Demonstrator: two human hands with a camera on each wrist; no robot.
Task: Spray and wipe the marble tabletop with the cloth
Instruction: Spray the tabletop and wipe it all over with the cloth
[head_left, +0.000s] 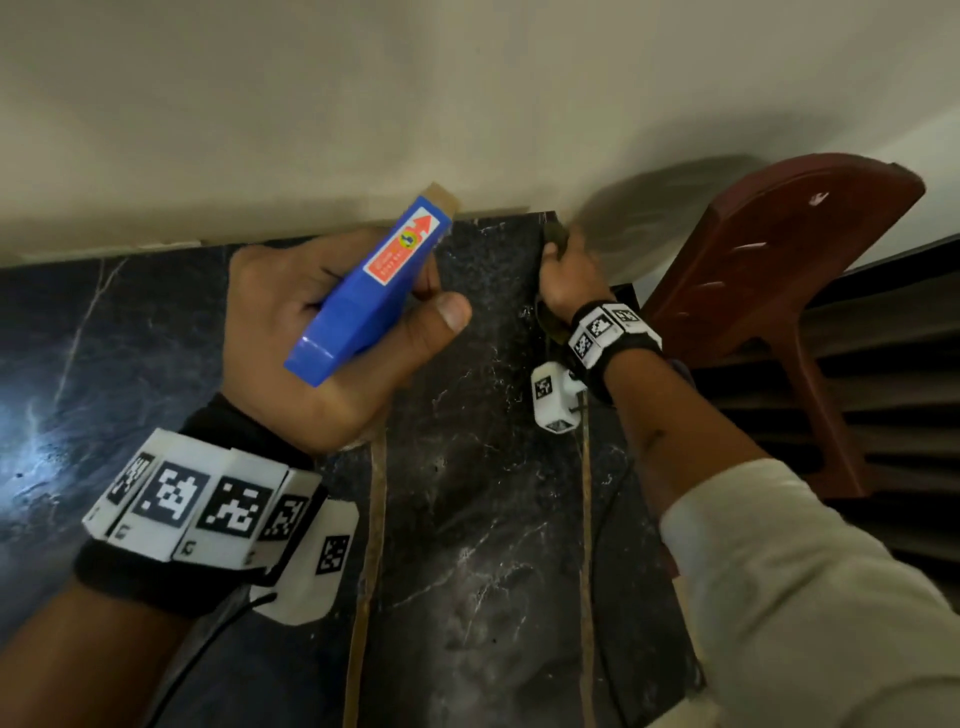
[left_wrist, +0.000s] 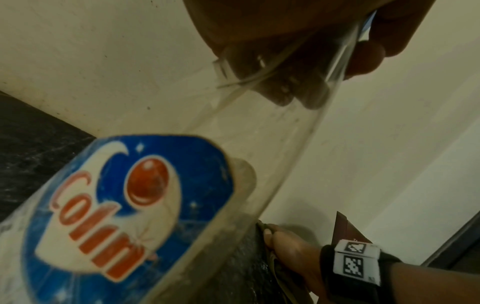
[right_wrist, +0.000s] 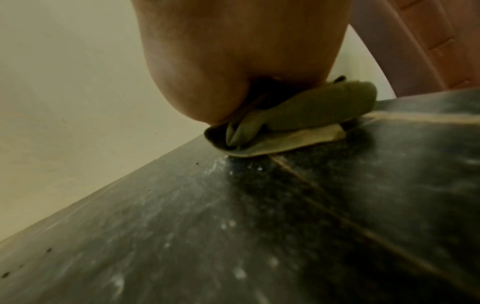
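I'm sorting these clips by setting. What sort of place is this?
Probably a room in a home, though not certain. A dark veined marble tabletop stands against a plain cream plastered wall, with a reddish-brown moulded plastic chair beside it, and a household blue-headed clear spray bottle is in use.

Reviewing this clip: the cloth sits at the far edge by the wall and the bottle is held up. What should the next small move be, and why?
Probably drag the cloth back from the wall along the marble tabletop. The right hand presses it at the far edge, whitish specks show on the nearer surface, and the left hand holds the spray bottle clear above.
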